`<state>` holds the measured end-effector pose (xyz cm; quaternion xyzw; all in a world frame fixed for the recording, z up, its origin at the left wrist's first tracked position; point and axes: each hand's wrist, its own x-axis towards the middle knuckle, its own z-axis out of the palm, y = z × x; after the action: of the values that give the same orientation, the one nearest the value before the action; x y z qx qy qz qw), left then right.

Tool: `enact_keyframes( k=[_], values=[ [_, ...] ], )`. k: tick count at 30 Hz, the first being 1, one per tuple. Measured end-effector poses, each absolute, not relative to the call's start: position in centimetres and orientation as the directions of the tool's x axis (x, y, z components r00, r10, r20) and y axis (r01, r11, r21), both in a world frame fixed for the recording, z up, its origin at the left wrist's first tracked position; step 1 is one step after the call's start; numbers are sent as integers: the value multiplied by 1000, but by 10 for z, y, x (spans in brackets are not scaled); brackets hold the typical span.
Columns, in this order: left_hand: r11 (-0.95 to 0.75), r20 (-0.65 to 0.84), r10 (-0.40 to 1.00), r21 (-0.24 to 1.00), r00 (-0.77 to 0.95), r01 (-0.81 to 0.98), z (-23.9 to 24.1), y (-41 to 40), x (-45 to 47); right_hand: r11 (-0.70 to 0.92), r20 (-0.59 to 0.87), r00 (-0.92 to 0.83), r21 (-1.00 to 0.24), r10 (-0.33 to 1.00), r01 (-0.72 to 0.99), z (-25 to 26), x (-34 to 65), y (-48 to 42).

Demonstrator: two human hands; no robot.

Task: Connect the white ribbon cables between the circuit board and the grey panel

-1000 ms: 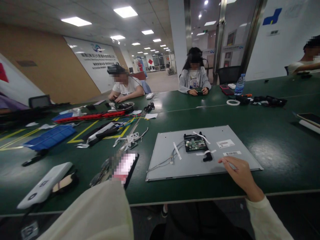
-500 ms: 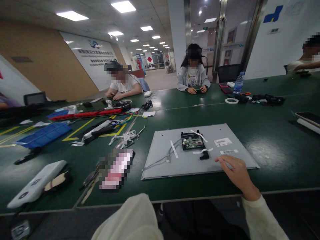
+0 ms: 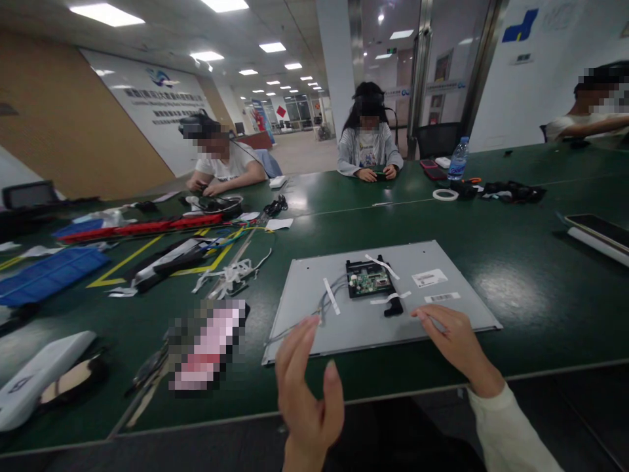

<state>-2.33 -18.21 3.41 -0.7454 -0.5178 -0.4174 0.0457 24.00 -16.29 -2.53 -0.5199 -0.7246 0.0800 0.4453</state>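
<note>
Display panel (image 3: 354, 322) lies board-up on the green table (image 3: 531, 262); right hand (image 3: 455, 341) flat on its near edge, gripping nothing, left hand (image 3: 307, 387) open, empty, hovering by the near-left corner, where it could snag the taped wires (image 3: 328, 293) off the circuit board (image 3: 366, 283).

Clear to the right, cluttered to the left.
Free over bare table (image 3: 540, 282) right of and beyond grey panel (image 3: 442, 259); blocked mid-panel by circuit board (image 3: 366, 282), taped wires (image 3: 327, 305), black connector (image 3: 393, 308); crowded left of panel by phone (image 3: 206, 344) and white strips (image 3: 228, 278); open between left hand (image 3: 307, 387) and right hand (image 3: 455, 341).
</note>
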Motion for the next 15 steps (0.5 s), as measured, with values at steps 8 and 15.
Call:
enact_keyframes(
  k=[8,15],
  values=[
    [-359,520,833,251,188,899,-5,-138,-12,369,515,-30,-570,856,734,-29,243,-155],
    [-365,470,849,188,243,912,-15,-145,-14,430,358,-308,-338,882,837,-20,231,-161]
  ],
)
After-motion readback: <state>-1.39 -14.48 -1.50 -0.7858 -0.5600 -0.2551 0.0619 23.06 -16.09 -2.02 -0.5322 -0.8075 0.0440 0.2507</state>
